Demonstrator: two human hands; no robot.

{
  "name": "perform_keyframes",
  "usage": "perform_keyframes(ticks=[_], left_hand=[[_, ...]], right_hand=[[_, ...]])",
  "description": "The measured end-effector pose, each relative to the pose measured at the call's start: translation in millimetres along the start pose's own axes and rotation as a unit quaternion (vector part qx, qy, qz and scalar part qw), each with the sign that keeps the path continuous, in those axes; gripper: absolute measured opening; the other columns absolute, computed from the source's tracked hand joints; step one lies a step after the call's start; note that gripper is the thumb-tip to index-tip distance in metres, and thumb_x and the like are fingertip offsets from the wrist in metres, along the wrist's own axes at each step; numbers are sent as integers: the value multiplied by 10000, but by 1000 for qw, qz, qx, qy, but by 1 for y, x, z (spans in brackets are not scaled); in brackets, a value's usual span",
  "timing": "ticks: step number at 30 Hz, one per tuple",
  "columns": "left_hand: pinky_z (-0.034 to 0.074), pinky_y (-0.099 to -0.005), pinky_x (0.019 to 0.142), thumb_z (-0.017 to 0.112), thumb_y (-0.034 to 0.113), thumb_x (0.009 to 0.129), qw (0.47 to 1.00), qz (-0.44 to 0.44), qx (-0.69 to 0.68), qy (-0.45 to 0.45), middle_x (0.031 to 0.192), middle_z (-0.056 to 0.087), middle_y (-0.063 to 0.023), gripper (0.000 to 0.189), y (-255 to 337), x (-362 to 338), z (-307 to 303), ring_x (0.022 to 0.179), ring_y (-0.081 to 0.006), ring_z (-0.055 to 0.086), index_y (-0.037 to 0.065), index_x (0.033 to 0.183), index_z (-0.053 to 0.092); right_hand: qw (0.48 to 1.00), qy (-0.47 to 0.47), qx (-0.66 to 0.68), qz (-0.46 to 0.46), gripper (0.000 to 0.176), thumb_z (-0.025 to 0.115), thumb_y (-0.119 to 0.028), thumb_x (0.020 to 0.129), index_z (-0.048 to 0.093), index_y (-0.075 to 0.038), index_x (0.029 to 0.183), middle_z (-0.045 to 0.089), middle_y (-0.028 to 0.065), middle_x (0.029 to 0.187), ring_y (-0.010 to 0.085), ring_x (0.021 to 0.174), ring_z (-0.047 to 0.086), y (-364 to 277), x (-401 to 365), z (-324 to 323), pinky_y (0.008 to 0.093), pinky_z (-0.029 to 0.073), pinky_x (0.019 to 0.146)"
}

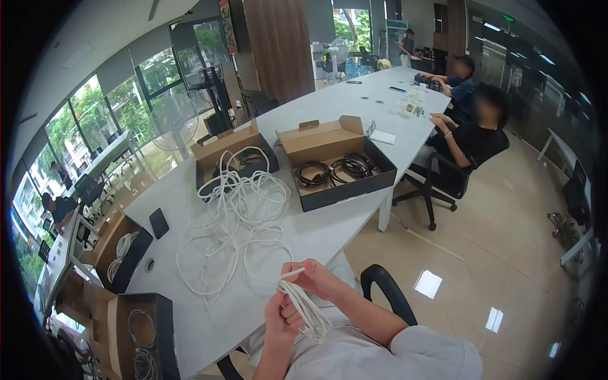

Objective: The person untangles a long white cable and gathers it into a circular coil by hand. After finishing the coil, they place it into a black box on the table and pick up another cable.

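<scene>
Close to my body, my left hand (pixel 279 318) is wrapped round a looped white cable (pixel 308 311), whose coils hang down over my lap. My right hand (pixel 321 281) pinches a short length of the same cable at the top of the bundle. Past my hands, a loose tangle of white cable (pixel 237 202) spreads over the white table (pixel 323 237). Part of it lies across the edge of an open cardboard box (pixel 261 156). Whether the held cable joins that tangle I cannot make out.
Black coiled cables (pixel 349 169) lie in another open box (pixel 316 201). On the left are a box with white coils (pixel 122 253), a box with grey coils (pixel 144 342) and a dark phone (pixel 159 223). A seated person (pixel 472 142) works along the table's right side.
</scene>
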State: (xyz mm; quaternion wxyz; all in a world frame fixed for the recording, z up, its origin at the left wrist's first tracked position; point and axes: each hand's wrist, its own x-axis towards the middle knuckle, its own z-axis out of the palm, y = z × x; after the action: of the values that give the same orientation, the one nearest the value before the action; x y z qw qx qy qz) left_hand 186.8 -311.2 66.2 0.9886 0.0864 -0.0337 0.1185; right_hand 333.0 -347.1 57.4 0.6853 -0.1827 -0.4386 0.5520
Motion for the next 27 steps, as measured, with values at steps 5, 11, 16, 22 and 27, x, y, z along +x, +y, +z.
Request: perform_keyframes(ticks=[5, 11, 16, 22, 27], left_hand=[[205, -224, 348, 508, 330, 950, 996, -79, 41, -3, 450, 177, 99, 399, -20, 18, -2, 352, -51, 160, 185, 640, 303], [200, -211, 312, 539, 324, 937, 989, -134, 63, -22, 452, 204, 95, 366, -33, 15, -9, 342, -42, 190, 176, 652, 363], [196, -220, 309, 568, 308, 928, 984, -133, 115, -22, 454, 198, 96, 334, -50, 6, -4, 346, -38, 190, 165, 669, 414], [185, -213, 327, 593, 317, 915, 974, -191, 101, -67, 461, 185, 103, 358, -58, -1, -1, 353, -41, 181, 168, 651, 403], [179, -219, 346, 619, 317, 895, 966, -217, 118, -68, 482, 177, 103, 369, -55, 0, -4, 366, -42, 187, 183, 641, 388]], right_hand=[[1000, -6, 6, -13, 557, 559, -609, 854, 565, -60, 757, 541, 26, 831, 135, 826, 505, -8, -11, -17, 266, 417, 756], [998, -53, 22, -33, 710, 626, -636, 787, 579, -24, 1143, 542, 24, 927, 111, 878, 506, -33, -33, 2, 249, 420, 789], [980, -183, -6, -73, 602, 630, -489, 860, 593, 23, 1173, 584, 123, 1040, 249, 1020, 525, -40, -56, 5, 358, 400, 911], [962, -245, -58, -108, 436, 612, -362, 906, 642, 32, 1089, 612, 155, 1077, 327, 1056, 528, -54, -70, 8, 459, 393, 931], [941, -296, -94, -132, 412, 629, -329, 899, 639, 31, 1100, 622, 154, 1085, 356, 1062, 523, -60, -64, 7, 480, 398, 923]])
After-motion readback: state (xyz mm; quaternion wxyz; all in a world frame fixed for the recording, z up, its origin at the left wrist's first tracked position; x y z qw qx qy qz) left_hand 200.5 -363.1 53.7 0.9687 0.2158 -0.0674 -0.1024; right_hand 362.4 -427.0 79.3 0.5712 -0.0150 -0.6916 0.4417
